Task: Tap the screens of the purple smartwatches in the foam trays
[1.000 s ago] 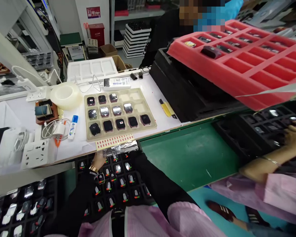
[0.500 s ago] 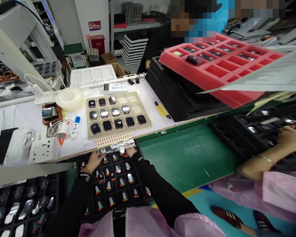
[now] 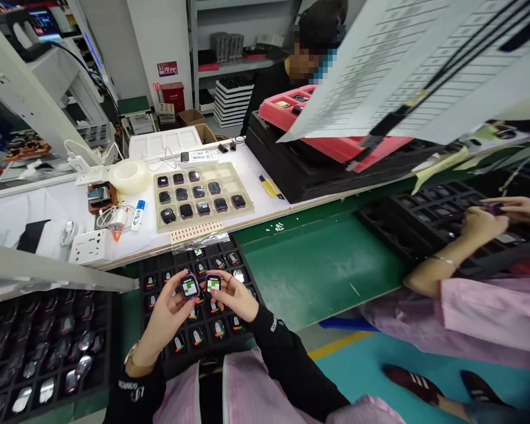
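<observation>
Watches: left watch (image 3: 189, 287) and right watch (image 3: 213, 284), lower centre of the frame, screens lit green and white, raised above the black tray.
Left hand (image 3: 171, 307): thumb and fingers closed round the left watch's edges.
Right hand (image 3: 238, 296): thumb and fingers pinched on the right watch.
Black tray (image 3: 225, 246): lower centre, more watches in its cells.
Desk (image 3: 265, 209): mid-frame; beige tray (image 3: 235, 184) of dark watches, sticker sheet (image 3: 196, 232) at the near edge, tape roll (image 3: 129, 175), yellow cutter (image 3: 271, 186).
Co-worker: right of the frame, hands (image 3: 481, 227) over another dark tray.
</observation>
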{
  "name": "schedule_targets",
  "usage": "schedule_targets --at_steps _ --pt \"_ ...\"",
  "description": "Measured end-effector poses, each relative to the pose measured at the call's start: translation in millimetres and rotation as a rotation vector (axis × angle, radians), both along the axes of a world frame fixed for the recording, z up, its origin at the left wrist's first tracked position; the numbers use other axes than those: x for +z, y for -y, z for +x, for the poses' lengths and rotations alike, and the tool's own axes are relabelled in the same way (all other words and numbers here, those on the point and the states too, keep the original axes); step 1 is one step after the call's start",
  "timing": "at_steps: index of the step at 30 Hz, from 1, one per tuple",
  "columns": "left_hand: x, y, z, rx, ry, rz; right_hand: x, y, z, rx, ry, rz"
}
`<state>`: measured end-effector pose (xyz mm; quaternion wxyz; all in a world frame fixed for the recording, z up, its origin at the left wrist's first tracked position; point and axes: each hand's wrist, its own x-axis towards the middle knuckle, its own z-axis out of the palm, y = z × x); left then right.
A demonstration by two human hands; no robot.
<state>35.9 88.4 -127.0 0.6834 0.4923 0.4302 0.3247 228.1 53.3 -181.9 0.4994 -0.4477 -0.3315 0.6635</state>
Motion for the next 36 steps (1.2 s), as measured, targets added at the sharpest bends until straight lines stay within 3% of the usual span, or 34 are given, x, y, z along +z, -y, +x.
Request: schedule_targets --at_steps 3,7,14,26,36 --pt "16.3 7 5 0.040 -0.008 0.023 17.8 2 -3 -0.021 -0.024 0.046" --pt "24.1 19 9 0.171 -0.041 0.067 38.5 9 -5 -0.051 -0.034 0.076" --pt "41.1 42 15 0.116 0.001 0.125 64.7 26 -3 -0.056 -0.008 0.111" --pt "44.0 56 16 0.118 -0.027 0.197 74.5 42 -9 -0.092 0.093 0.142" --pt "46.3 60 19 0.128 0.007 0.186 66.8 51 -4 -0.063 0.025 0.157"
